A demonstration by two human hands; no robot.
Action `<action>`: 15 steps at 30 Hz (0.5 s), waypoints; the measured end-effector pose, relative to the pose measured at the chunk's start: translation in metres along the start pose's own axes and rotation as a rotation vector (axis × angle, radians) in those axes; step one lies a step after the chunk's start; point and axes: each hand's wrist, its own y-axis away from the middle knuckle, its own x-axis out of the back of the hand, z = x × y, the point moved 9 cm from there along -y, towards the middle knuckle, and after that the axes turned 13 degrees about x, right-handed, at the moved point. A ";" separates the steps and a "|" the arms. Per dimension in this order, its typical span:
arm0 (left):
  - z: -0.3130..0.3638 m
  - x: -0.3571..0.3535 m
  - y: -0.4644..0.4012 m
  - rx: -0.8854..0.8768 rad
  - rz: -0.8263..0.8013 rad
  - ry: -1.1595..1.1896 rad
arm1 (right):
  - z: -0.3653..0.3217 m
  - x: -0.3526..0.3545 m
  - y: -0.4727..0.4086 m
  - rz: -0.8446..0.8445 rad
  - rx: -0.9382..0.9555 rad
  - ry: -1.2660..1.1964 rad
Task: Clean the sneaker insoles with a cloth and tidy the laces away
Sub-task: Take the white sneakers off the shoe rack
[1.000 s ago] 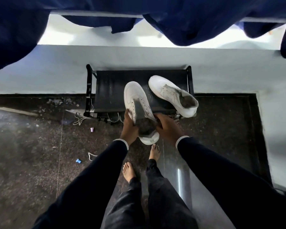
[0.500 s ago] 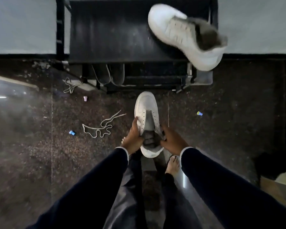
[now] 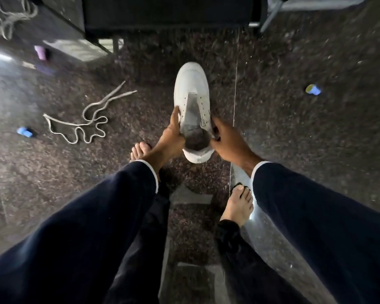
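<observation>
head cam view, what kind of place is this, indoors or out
Probably indoors, likely a home entryway: a polished speckled stone floor, a dark low rack at the top, a loose lace lying beside the sneaker.

Second lace (image 3: pixel 8 17) cropped top-left.

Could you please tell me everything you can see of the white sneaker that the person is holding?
The white sneaker looks like smooth leather or a synthetic, with a rounded toe pointing away from the person and the heel nearest them. Its eyelets are empty and unlaced, and the grey tongue lies exposed. The opening shows a dark interior. The left hand grips its left side by the collar and the right hand grips the right side. Whether its sole touches the speckled floor cannot be told.
</observation>
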 end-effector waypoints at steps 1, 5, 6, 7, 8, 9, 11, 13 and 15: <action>-0.004 -0.006 -0.011 -0.006 0.014 0.005 | 0.011 -0.007 -0.005 0.011 0.008 0.002; -0.016 -0.020 -0.038 -0.012 0.068 -0.010 | 0.036 -0.023 -0.016 0.023 -0.007 0.002; -0.018 -0.023 -0.041 -0.011 0.063 -0.008 | 0.042 -0.025 -0.017 0.019 -0.018 0.008; -0.019 -0.025 -0.042 -0.004 0.047 0.001 | 0.046 -0.026 -0.017 0.011 -0.027 0.022; -0.018 -0.027 -0.041 -0.003 0.026 0.002 | 0.047 -0.027 -0.015 -0.015 -0.035 0.043; -0.018 -0.027 -0.038 -0.006 0.006 0.000 | 0.049 -0.027 -0.014 -0.043 -0.043 0.058; -0.010 -0.020 -0.021 -0.038 -0.016 0.005 | 0.040 -0.018 -0.006 -0.084 -0.059 0.082; 0.006 -0.003 0.008 -0.093 0.006 -0.009 | 0.018 0.002 0.004 -0.079 -0.076 0.091; 0.023 0.018 0.038 -0.115 0.074 -0.042 | -0.016 0.033 0.015 -0.047 -0.052 0.145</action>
